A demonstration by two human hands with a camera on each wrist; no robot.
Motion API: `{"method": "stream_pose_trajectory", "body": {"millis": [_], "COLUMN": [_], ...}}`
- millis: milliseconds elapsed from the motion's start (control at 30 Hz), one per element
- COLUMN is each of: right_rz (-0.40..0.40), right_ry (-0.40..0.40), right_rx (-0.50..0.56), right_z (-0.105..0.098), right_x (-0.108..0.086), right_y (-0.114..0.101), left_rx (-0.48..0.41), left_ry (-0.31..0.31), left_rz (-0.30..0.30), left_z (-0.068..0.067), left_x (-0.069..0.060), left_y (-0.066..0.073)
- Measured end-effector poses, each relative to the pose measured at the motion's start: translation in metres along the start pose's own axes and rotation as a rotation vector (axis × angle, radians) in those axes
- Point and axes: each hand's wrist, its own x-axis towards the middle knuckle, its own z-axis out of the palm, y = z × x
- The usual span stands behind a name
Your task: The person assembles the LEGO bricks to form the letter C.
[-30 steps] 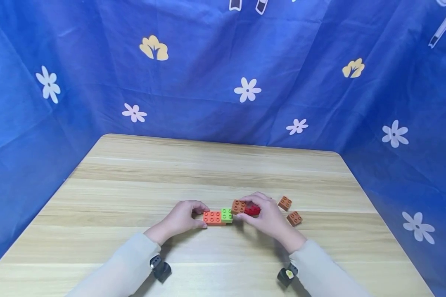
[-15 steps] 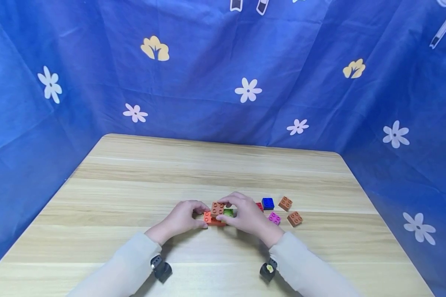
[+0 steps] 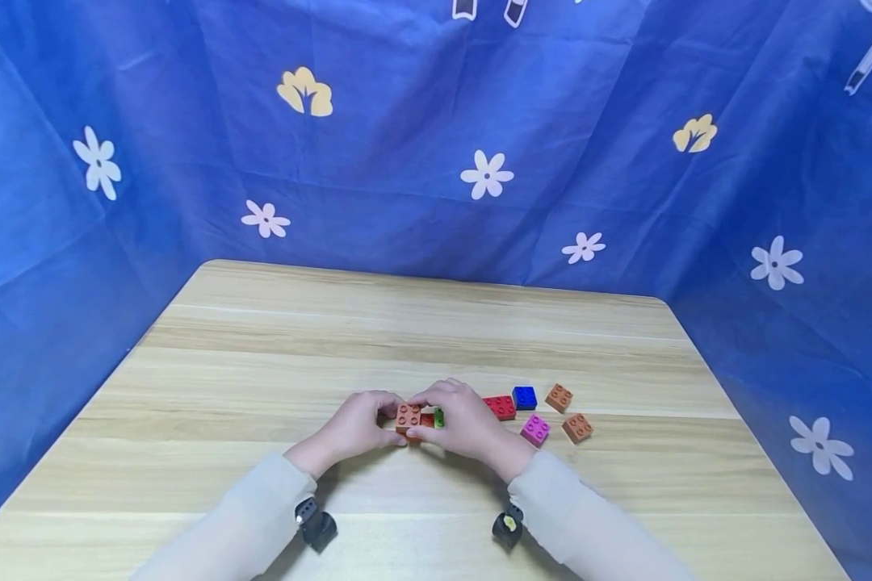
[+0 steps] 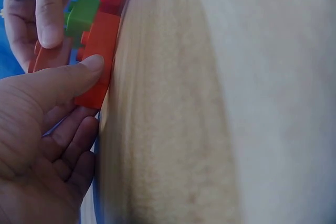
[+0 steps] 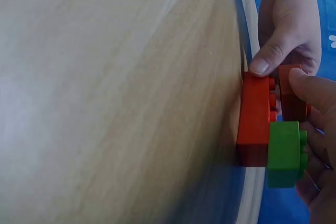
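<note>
A long orange-red brick lies on the table, and my left hand grips its left end, thumb on the near side. On its other end sits a green brick, overhanging slightly. My right hand pinches a brown-orange brick between thumb and fingers over the left end of the long brick. In the right wrist view a narrow gap shows between this brown-orange brick and the long brick's studs. The right hand partly covers the green brick in the head view.
Right of the hands lie a red brick, a blue brick, a magenta brick and two more brown-orange bricks. Blue patterned cloth hangs behind and beside the wooden table.
My right hand has carried the brown-orange brick leftward from beside the green brick to above the long brick's left end. The left hand keeps its grip, nearly still.
</note>
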Motion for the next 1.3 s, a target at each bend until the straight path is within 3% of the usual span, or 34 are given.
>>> {"method": "stream_pose_trajectory", "body": {"millis": [800, 1300], "right_rz": [0.015, 0.0], "right_ry": [-0.056, -0.051], "right_rx": [0.078, 0.08], "right_z": [0.006, 0.009], "right_x": [0.012, 0.014], "right_y": [-0.002, 0.0], "left_rx": [0.055, 0.064], "left_ry": [0.01, -0.002], "left_rz": [0.02, -0.003], "left_z": [0.001, -0.001], "left_x": [0.0, 0.001], "left_y": [0.0, 0.001]}}
